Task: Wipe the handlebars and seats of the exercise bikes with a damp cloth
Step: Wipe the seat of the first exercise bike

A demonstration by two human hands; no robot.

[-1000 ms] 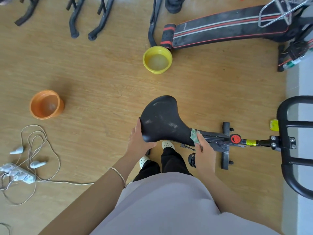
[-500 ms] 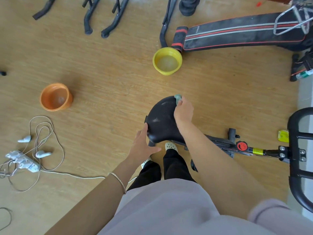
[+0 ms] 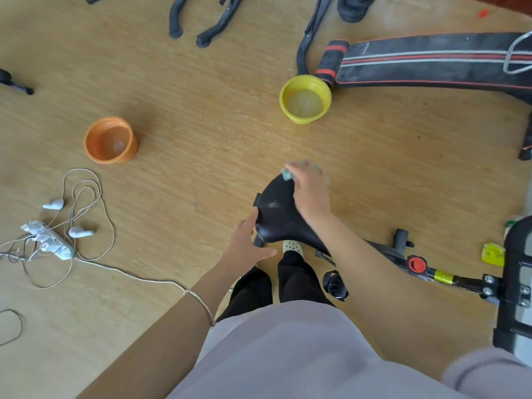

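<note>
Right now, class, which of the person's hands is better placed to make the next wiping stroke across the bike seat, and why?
The right hand. It already presses the green cloth against the far end of the black seat. The left hand lies open against the seat's near edge, apparently steadying it, with no cloth in it.

The floor [image 3: 201, 116] is light brown wood. An orange bowl [image 3: 110, 140] sits on the left, and a yellow bowl [image 3: 305, 98] sits farther away. A long black bench [image 3: 431, 63] with red stripes lies far right. White cords [image 3: 83, 214] curl near the left.
</note>
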